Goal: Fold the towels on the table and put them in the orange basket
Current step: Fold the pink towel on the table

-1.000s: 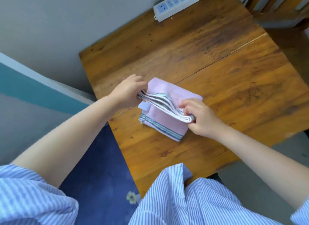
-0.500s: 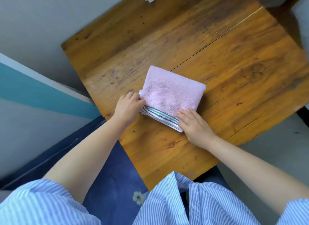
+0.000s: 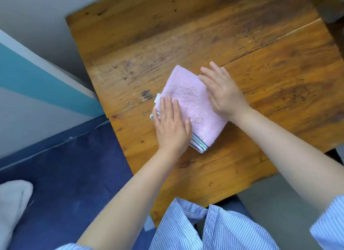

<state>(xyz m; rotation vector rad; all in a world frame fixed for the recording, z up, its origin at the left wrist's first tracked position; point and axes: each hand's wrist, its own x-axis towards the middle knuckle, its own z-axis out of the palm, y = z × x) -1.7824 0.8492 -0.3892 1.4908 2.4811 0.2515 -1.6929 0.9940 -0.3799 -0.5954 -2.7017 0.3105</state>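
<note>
The folded pink terry towel (image 3: pixel 193 108) lies in the middle of the frame on the wooden table (image 3: pixel 260 93), partly hidden under both hands, so its left corner and right edge cannot be seen whole. The left hand (image 3: pixel 172 126) lies flat on its lower left part, fingers straight, grasping nothing; the right hand (image 3: pixel 222 92) presses flat along its upper right edge, fingers spread and partly over bare wood. A striped hem in green, grey and white shows at the towel's lower corner, and a small white tag (image 3: pixel 157 98) sticks out at its left, any writing too small to read. The tabletop is worn, scratched planks with a seam; its upper right corner is cut off by the frame. A white soft shape (image 3: pixel 13 205) at lower left is blurred
</note>
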